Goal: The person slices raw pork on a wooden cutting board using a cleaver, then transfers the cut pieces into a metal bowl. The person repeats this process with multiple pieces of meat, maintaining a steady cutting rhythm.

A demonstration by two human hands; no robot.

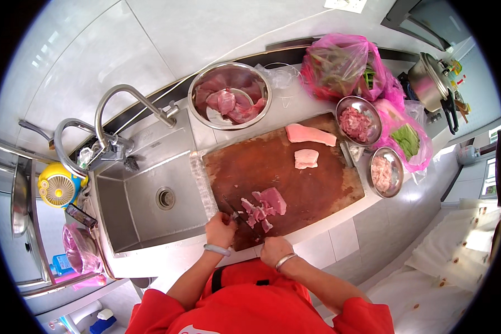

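A brown wooden cutting board bears cut pieces of red meat, a larger red piece, and two pale pork pieces with skin. My right hand is closed on the handle of a dark knife, which lies diagonally low over the board's front left. My left hand is at the blade's side with fingers curled; what they hold, if anything, is too small to make out.
Left are a steel sink, faucet, yellow fan and phone. Behind sits a meat bowl; right are two bowls of chopped meat, pink bags of greens and a pot.
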